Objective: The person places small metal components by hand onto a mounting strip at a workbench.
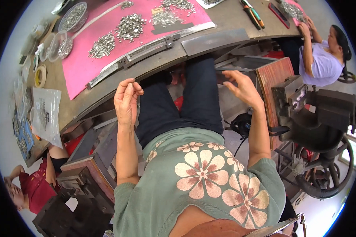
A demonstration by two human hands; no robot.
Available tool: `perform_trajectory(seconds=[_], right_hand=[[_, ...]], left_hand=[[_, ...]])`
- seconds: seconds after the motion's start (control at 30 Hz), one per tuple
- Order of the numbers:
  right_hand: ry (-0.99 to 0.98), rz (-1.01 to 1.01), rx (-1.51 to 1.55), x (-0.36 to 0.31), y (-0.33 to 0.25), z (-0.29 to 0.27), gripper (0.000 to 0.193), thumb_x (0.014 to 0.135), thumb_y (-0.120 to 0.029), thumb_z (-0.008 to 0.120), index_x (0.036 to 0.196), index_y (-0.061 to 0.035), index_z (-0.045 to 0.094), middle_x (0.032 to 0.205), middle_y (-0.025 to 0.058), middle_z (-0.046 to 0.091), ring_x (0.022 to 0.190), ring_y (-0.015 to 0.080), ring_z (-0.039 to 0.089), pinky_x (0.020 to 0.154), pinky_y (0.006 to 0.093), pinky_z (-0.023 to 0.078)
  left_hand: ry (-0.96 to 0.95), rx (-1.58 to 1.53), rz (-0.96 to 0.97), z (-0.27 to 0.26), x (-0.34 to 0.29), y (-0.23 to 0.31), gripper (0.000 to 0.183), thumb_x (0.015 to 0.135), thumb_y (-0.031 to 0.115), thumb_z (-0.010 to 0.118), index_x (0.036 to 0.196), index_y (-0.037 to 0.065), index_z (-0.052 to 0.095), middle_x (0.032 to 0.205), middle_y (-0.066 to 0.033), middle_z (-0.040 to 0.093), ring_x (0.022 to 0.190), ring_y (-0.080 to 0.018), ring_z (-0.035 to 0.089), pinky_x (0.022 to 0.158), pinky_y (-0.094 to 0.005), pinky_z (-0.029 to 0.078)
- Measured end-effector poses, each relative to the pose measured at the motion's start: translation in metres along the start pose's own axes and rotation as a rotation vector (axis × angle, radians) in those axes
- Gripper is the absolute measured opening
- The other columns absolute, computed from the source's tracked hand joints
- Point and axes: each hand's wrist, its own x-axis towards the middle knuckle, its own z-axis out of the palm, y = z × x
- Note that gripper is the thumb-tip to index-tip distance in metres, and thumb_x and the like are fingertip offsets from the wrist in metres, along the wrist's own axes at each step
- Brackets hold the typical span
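Note:
My left hand (126,98) is raised in front of the bench edge, thumb and fingertips pinched together. Whatever sits in that pinch, if anything, is too small to make out. My right hand (243,87) hangs in the air right of my knees, fingers loosely apart and holding nothing. Beyond my left hand a pink sheet (81,75) covers the bench. Small shiny metal pieces lie on it in heaps, among them a left pile (102,45) and a middle pile (130,28). A long metal bar like a caliper (146,50) runs along the sheet's near edge.
Left on the bench are a tub of metal pieces (73,17), a tape roll (40,76) and a clear plastic bag (47,114). Pliers (252,15) and a phone (279,15) lie far right. A hand-wheel machine (320,118) stands right. People sit at both sides.

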Motion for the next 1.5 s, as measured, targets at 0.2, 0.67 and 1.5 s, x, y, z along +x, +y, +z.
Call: perform_trajectory(seconds=[0.2, 0.67, 1.5], right_hand=[[0.004, -0.039, -0.043, 0.003, -0.007, 0.012, 0.033, 0.085, -0.009, 0.068, 0.116, 0.0005, 0.061, 0.101, 0.0152, 0.065, 0.086, 0.0250, 0.065, 0.075, 0.0341, 0.052], [-0.303, -0.157, -0.043, 0.013, -0.009, 0.047, 0.033, 0.086, -0.016, 0.066, 0.113, 0.0013, 0.061, 0.099, 0.0178, 0.065, 0.088, 0.0307, 0.066, 0.077, 0.0383, 0.053], [0.435, -0.422, 0.363, 0.111, -0.084, 0.055, 0.012, 0.086, -0.003, 0.065, 0.098, -0.0004, 0.067, 0.090, 0.0107, 0.066, 0.077, 0.0198, 0.064, 0.071, 0.0305, 0.050]], left_hand=[[0.055, -0.001, 0.020, -0.012, -0.012, -0.003, 0.020, 0.099, 0.013, 0.054, 0.114, 0.002, 0.059, 0.093, -0.0064, 0.061, 0.084, -0.0134, 0.058, 0.078, -0.0268, 0.048], [-0.748, 1.785, 0.342, -0.039, -0.043, -0.091, 0.035, 0.091, 0.036, 0.058, 0.117, 0.015, 0.065, 0.121, -0.0030, 0.063, 0.128, -0.0277, 0.047, 0.100, -0.0616, 0.031], [0.084, 1.258, 0.879, 0.027, 0.016, 0.015, 0.027, 0.074, 0.006, 0.075, 0.100, 0.008, 0.068, 0.096, -0.0094, 0.061, 0.089, -0.0291, 0.058, 0.079, -0.0389, 0.046]])
